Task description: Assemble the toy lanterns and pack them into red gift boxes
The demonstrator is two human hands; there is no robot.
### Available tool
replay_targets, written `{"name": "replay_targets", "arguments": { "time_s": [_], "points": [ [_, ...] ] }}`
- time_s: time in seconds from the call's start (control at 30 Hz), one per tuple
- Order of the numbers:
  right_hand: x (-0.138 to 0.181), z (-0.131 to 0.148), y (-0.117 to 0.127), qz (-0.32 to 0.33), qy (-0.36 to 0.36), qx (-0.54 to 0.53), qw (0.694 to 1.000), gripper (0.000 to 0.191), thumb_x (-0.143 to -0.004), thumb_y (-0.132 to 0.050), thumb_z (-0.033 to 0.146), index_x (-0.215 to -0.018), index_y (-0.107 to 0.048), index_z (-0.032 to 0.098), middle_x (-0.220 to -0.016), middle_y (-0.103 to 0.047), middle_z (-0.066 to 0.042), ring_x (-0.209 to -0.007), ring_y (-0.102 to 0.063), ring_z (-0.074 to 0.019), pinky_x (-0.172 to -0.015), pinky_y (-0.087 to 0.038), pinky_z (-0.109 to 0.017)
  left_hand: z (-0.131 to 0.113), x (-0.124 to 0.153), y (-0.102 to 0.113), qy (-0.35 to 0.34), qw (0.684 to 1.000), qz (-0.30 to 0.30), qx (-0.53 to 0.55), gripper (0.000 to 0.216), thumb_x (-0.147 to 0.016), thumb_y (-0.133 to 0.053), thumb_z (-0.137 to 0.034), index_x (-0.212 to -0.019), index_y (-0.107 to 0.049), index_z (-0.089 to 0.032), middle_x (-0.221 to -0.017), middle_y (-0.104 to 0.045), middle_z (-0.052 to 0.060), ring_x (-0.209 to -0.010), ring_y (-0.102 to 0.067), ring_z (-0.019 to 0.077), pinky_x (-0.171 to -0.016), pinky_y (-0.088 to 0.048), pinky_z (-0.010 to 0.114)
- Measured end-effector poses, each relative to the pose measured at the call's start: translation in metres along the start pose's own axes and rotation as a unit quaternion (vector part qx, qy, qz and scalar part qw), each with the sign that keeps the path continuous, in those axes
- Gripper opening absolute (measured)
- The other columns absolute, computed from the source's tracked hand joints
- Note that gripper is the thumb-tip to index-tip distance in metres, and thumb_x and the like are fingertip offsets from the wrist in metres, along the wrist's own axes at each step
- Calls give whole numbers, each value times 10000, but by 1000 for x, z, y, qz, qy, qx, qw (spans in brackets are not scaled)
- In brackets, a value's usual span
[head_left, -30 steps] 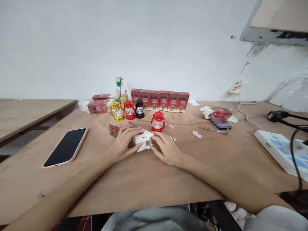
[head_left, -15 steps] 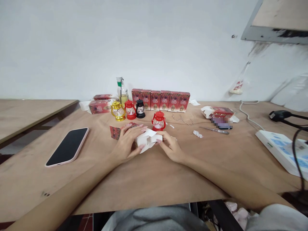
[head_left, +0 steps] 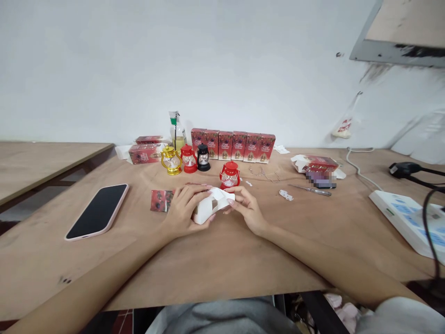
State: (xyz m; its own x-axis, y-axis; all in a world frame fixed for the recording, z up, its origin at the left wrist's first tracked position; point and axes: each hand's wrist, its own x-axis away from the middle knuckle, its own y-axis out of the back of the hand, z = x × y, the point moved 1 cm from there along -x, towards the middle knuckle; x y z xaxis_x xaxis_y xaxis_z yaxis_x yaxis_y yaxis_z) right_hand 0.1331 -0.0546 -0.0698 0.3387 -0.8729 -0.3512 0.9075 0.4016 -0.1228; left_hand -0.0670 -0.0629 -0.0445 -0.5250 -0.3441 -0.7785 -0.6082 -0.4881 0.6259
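Between my hands is a small cardboard box [head_left: 205, 209], its white inner flaps facing me and its red printed end [head_left: 160, 200] showing past my left hand. My left hand [head_left: 186, 207] is wrapped over the box from the left. With thumb and fingers my right hand [head_left: 247, 208] pinches a white flap at the box's right end. Just beyond the box stands a red toy lantern [head_left: 230, 174]. Farther back to the left are a gold lantern [head_left: 171, 161], a second red lantern [head_left: 188, 159] and a black lantern [head_left: 203, 157].
Several red boxes [head_left: 232, 145] stand in a row near the wall. A phone [head_left: 98, 211] lies at the left. On the right are a screwdriver [head_left: 311, 190], a small white piece [head_left: 285, 195], an opened red box [head_left: 318, 163] and a white power strip [head_left: 406, 222].
The box has turned in my hands, and its red end now sits lower and farther left. My right fingers have shifted over the white flap. The lanterns have stayed put.
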Motion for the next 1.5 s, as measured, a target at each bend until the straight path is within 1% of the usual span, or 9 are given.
{"name": "replay_targets", "arguments": {
  "time_s": [0.17,0.3,0.53,0.7,0.9,1.0,1.17,1.4,1.5],
  "points": [
    [3,5,1,26,32,13,999,266,-862,-535,460,-948,-624,225,-885,-642,-7,-747,-624,-131,-670,-572,-299,-2,-1,4,0,1000,-5,13,465,-702,-639,-254,-1141,-486,-243,-1145,-595,119,-1026,-571,268,-809,-424,407],
    [4,4,-1,40,38,47,997,252,-836,-588,447,-975,-611,238,-908,-621,-10,-830,-609,-142,-705,-556,-296,0,1,3,8,1000,11,8,302,-697,-620,-274,-994,-572,-251,-1153,-602,94,-1020,-567,264,-822,-407,417],
    [3,-2,-3,66,60,99,991,266,-777,-666,439,-867,-560,212,-1136,-549,-61,-1032,-580,-170,-854,-518,-336,-4,3,-2,-40,998,40,-12,282,-688,-616,-275,-966,-579,-248,-1103,-643,81,-996,-593,258,-839,-386,423],
    [4,-2,-5,78,42,81,993,249,-772,-678,398,-828,-540,199,-1118,-539,-58,-1028,-583,-152,-886,-507,-323,-8,2,-2,-73,997,32,-16,309,-702,-623,-239,-997,-533,-226,-1076,-659,102,-981,-611,265,-769,-387,397],
    [3,-4,-7,27,11,70,997,387,-703,-740,374,-927,-460,225,-974,-606,-25,-883,-624,-134,-803,-516,-309,-11,2,-5,-42,999,24,7,404,-715,-634,-238,-1074,-450,-226,-1077,-668,97,-991,-621,252,-783,-386,392],
    [3,-3,-7,26,-1,75,997,446,-677,-761,363,-969,-452,228,-967,-623,-30,-895,-628,-146,-794,-515,-315,-12,2,-7,-31,999,17,10,440,-723,-635,-254,-1104,-418,-223,-1051,-677,95,-996,-627,254,-780,-394,393],
    [2,-3,-7,37,-5,54,998,446,-690,-751,371,-1006,-474,223,-1009,-639,-47,-924,-633,-153,-819,-505,-321,-15,1,-7,-31,999,7,18,450,-717,-653,-243,-1102,-423,-207,-1057,-679,110,-995,-628,249,-784,-396,386],
    [1,-4,-6,88,-28,17,996,559,-609,-816,336,-1077,-521,254,-1083,-631,-34,-1008,-606,-170,-872,-492,-324,-25,2,-6,-56,998,-16,32,455,-685,-685,-258,-1068,-448,-194,-1020,-697,107,-969,-641,243,-788,-415,386],
    [0,-3,-4,145,-38,-15,989,713,-566,-844,291,-1187,-494,283,-1176,-598,-36,-1096,-574,-190,-915,-479,-338,-27,3,-7,-104,993,-37,29,439,-694,-684,-276,-1064,-458,-205,-1010,-704,99,-980,-650,229,-837,-438,404]
  ]
}}
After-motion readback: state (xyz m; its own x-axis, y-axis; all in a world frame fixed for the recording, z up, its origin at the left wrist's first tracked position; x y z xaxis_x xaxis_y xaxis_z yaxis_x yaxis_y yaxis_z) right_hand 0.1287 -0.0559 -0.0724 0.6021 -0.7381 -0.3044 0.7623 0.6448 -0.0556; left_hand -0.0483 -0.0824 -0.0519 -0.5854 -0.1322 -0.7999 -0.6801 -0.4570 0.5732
